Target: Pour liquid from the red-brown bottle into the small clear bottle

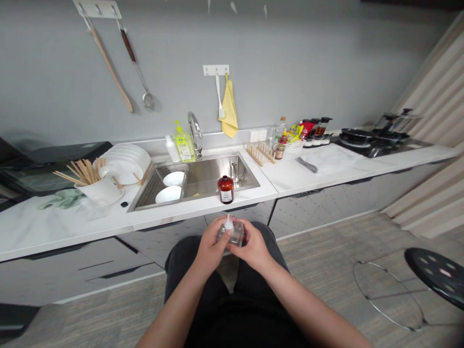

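Between my two hands, above my lap, is a small clear bottle (236, 235) with a white nozzle top (228, 224). My left hand (212, 241) is closed around its left side, the thumb close by the white top. On the opposite side, my right hand (254, 245) grips the bottle, partly covering it. Whether the top is screwed tight cannot be made out. Just beyond my hands, an amber bottle (225, 190) with a dark cap and white label stands upright on the front rim of the sink.
The steel sink (250, 186) holds a wire basket with white bowls (168, 194). Left of it are plates (126, 157) and a white pot of chopsticks (99, 191). A green soap bottle (184, 145) stands by the faucet (195, 130). A black stool (440, 275) is at right.
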`<move>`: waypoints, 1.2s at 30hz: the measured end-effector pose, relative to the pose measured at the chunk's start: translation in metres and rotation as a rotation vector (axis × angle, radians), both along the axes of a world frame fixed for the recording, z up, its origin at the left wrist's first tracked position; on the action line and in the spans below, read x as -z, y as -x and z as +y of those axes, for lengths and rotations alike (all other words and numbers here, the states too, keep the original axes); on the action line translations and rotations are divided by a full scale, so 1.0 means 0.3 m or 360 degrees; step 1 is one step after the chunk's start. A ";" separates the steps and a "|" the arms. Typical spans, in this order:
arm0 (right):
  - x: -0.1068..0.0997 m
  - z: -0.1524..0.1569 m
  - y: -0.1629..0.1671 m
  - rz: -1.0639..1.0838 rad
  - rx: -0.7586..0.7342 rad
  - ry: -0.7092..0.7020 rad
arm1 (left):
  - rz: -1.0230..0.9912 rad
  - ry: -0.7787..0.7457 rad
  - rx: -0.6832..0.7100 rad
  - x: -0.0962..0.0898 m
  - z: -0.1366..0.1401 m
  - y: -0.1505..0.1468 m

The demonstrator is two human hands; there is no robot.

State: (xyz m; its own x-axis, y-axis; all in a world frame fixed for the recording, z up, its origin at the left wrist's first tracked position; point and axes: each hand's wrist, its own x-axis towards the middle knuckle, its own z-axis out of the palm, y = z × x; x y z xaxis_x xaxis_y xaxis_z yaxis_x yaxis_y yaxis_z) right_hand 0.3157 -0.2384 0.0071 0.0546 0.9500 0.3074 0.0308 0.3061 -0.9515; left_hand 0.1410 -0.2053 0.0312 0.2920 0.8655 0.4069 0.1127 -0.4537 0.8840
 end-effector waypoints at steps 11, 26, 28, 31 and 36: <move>0.015 -0.002 0.009 -0.0013 -0.0032 -0.0041 | -0.0153 0.0047 -0.0052 0.040 -0.007 -0.012; 0.045 0.015 0.001 0.0025 -0.0100 0.0004 | -0.0193 0.0196 0.0095 0.051 0.000 0.020; 0.050 0.016 -0.001 0.0014 -0.0103 0.0016 | -0.0242 0.0215 -0.0005 0.062 0.009 0.019; 0.050 0.016 -0.002 0.0023 -0.0116 0.0016 | -0.0286 0.0131 -0.0030 0.071 0.020 0.021; 0.043 0.020 -0.006 0.0061 -0.0158 0.0038 | -0.0308 0.0235 0.0252 0.067 0.022 0.038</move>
